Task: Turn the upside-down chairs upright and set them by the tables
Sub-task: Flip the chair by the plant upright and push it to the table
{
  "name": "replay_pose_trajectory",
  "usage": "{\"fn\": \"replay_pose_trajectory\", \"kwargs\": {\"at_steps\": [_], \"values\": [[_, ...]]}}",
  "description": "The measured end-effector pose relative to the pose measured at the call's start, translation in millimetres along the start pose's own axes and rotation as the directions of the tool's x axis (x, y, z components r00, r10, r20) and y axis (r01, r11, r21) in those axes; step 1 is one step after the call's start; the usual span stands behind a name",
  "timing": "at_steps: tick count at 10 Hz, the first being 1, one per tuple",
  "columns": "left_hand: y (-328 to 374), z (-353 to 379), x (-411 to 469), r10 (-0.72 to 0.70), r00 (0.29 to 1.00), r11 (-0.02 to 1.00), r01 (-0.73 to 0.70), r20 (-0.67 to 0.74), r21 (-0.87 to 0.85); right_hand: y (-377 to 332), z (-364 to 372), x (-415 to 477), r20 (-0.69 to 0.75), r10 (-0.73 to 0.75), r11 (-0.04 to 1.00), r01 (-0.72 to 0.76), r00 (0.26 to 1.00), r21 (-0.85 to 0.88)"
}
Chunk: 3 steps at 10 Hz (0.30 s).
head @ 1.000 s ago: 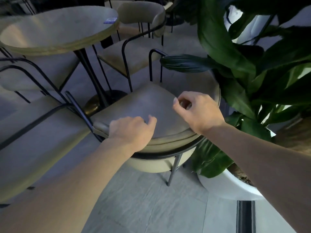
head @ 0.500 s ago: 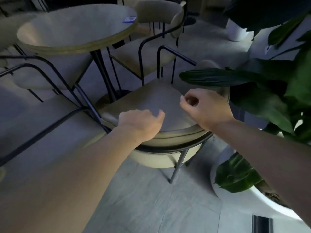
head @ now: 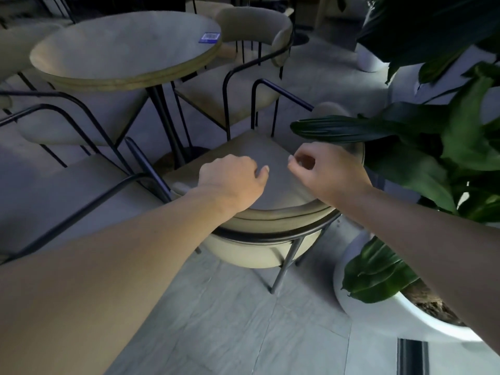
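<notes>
An upright chair with a beige seat (head: 243,147), a black metal frame and a curved beige backrest (head: 259,255) stands right below me, facing the round table (head: 121,50). My left hand (head: 232,180) rests knuckles-up on the rear of the seat, fingers curled under, thumb pointing right. My right hand (head: 327,171) hovers just over the seat's right rear, loosely curled with nothing in it. The two hands are a thumb's width apart.
Another upright chair (head: 251,28) stands behind the table, and a third (head: 81,125) is tucked under it at the left. A large leafy plant (head: 433,136) in a white pot (head: 378,307) crowds the chair's right side. Grey floor tiles lie in front.
My hands have drawn closer together over the seat, the left sliding right. The view has shifted, so the plant sits further right. The chair stays put.
</notes>
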State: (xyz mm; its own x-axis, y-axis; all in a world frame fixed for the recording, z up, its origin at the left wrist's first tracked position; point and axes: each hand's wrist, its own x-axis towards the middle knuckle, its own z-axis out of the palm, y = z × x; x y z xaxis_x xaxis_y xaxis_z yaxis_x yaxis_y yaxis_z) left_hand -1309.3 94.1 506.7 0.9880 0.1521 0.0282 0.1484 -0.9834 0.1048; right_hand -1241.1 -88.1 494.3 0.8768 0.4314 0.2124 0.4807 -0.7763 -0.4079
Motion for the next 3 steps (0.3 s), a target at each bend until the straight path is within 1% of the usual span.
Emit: {"fn": "replay_pose_trajectory", "kwargs": {"at_steps": [2, 3], "values": [[-14, -14, -7, 0.06, 0.998, 0.998, -0.06, -0.025, -0.015, -32, -6, -8, -0.016, 0.05, 0.998, -0.051, 0.999, -0.025], [-31, -25, -19, 0.081, 0.996, 0.996, -0.083, -0.045, -0.034, -58, -5, -14, -0.034, 0.059, 0.997, -0.061, 0.998, -0.045]]}}
